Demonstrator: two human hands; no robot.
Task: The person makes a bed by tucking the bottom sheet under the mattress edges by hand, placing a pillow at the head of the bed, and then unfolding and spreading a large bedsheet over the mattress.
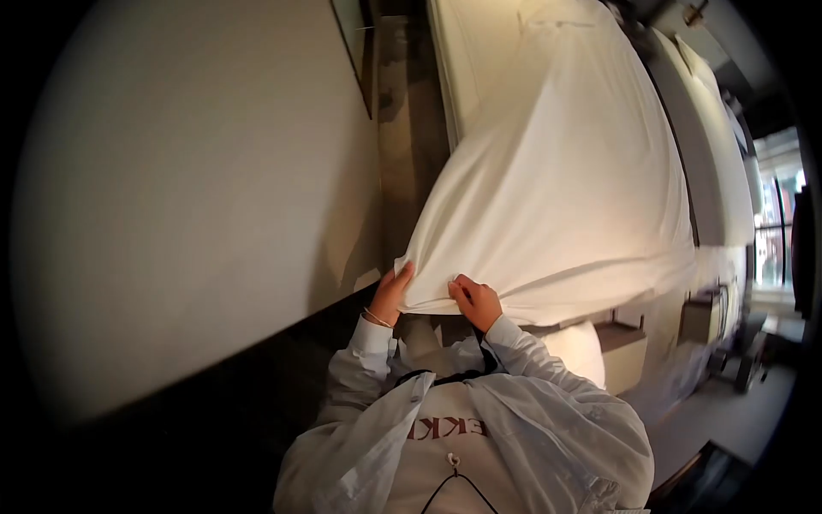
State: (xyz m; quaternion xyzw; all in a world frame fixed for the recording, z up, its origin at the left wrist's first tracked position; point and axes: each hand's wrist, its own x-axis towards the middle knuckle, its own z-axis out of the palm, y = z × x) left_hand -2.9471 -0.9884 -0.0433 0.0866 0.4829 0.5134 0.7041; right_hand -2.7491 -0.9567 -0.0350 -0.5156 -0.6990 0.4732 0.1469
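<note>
A large white bed sheet (565,171) stretches from my hands up over a mattress (458,51). My left hand (391,291) grips the sheet's near left corner, with the thumb on top of the cloth. A little to the right, my right hand (477,301) is closed on the same near edge, its fingers curled around the fabric. Between and beyond the hands the cloth is pulled into folds that fan out toward the far end. Its right part hangs in a long curve.
A pale wall (205,188) stands close on the left, with a narrow strip of floor (402,128) beside the bed. Another bed (706,154) lies to the right. A white pillow (578,353) is near my right arm. A window (773,227) shows at far right.
</note>
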